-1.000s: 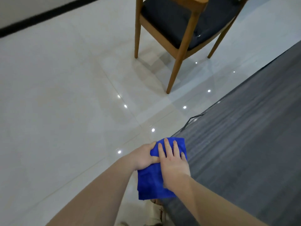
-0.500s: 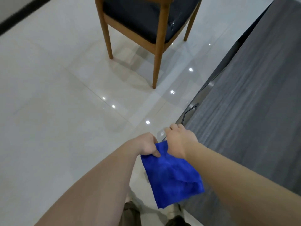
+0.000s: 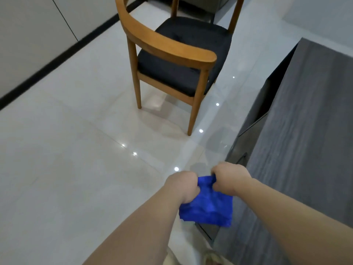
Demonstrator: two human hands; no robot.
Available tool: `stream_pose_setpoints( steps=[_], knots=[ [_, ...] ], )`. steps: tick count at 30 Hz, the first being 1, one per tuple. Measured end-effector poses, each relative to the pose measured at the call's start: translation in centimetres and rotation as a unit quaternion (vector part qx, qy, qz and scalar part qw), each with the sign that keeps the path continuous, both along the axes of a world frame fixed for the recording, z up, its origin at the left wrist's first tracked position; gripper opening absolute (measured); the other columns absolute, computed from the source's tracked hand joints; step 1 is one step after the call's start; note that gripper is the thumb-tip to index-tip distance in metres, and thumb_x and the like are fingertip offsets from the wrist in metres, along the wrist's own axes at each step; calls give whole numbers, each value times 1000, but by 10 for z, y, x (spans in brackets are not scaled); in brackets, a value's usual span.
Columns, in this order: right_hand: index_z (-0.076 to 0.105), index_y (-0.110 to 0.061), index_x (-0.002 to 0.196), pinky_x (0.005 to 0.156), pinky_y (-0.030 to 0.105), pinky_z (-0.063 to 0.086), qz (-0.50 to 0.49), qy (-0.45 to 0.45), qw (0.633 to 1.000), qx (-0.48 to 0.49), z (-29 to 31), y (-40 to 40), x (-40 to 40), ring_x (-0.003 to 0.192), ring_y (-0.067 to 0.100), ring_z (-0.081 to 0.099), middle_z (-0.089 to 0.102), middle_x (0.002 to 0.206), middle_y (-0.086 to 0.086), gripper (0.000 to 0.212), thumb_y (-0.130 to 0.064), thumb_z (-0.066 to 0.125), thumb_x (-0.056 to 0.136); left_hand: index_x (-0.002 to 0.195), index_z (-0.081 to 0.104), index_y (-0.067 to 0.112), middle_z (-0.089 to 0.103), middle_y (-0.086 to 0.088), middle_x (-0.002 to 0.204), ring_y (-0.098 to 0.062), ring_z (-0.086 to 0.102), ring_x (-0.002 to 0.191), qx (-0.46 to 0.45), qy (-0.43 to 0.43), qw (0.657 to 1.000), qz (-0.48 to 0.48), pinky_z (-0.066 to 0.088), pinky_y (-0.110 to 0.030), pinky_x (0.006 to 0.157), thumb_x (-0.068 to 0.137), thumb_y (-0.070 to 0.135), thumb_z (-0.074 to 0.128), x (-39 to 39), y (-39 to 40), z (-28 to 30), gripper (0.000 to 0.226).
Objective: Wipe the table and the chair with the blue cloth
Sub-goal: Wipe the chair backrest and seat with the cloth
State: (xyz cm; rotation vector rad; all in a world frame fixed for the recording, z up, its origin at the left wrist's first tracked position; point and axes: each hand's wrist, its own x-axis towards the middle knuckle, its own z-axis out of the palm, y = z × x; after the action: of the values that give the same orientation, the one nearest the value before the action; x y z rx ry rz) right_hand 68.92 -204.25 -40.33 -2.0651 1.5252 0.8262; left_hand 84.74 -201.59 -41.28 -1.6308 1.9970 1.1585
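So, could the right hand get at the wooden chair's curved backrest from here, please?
Probably not yet: the curved wooden backrest stands well beyond the right hand, which grips the blue cloth. Open floor between.

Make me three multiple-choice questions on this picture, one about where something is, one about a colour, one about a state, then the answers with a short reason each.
1. Where is the chair?
A. On the floor ahead of the hands, left of the table
B. On top of the table
C. Lying tipped over behind the person

2. What colour is the cloth?
A. Red
B. Blue
C. White

3. How is the cloth held?
A. Spread flat on the table
B. Draped over the chair back
C. Gripped at its top by both hands, hanging free

Answers:
1 A: it stands upright on the tiles beside the grey table.
2 B: it is bright blue.
3 C: the left hand and right hand curl round its upper edge and the rest hangs down.
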Motion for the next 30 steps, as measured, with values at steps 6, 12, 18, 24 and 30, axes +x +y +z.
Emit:
stream_pose_setpoints(
  steps=[6, 12, 18, 24, 30],
  knots=[
    [54, -22, 98, 65, 30, 47, -31, -13, 998, -53, 31, -57, 23, 74, 19, 59, 59, 82, -3, 20, -23, 52, 78, 103, 55, 17, 63, -6, 99, -29, 59, 88, -99, 26, 994, 31, 46, -35, 70, 88, 18, 53, 30, -48, 27, 16],
    [50, -26, 92, 68, 30, 34, -59, -51, 982, -172, 66, -131, 28, 74, 19, 50, 53, 80, -5, 8, -23, 47, 85, 86, 56, 21, 60, 1, 75, -24, 59, 73, -161, 69, 982, 70, 47, -31, 60, 82, 20, 51, 36, -137, 55, 6],
    [57, -27, 92, 79, 34, 36, -105, -80, 960, -246, 93, -203, 23, 87, 20, 52, 56, 87, -4, 17, -24, 44, 84, 86, 54, 22, 61, 2, 77, -19, 59, 73, -177, 109, 974, 86, 51, -36, 63, 86, 29, 55, 29, -222, 86, 7],
    [63, -24, 101, 93, 35, 32, -108, -83, 921, -364, 107, -273, 32, 106, 23, 45, 50, 105, 1, 24, -25, 47, 83, 82, 48, 22, 58, 3, 80, -21, 57, 75, -225, 124, 962, 94, 51, -39, 67, 88, 30, 53, 27, -282, 109, 11],
    [67, -26, 99, 93, 35, 32, -109, -116, 881, -446, 99, -315, 56, 108, 24, 42, 46, 111, 1, 22, -23, 48, 89, 90, 50, 22, 58, 5, 78, -18, 57, 69, -320, 69, 943, 67, 50, -38, 62, 95, 35, 46, 55, -326, 117, 15]
  ],
)
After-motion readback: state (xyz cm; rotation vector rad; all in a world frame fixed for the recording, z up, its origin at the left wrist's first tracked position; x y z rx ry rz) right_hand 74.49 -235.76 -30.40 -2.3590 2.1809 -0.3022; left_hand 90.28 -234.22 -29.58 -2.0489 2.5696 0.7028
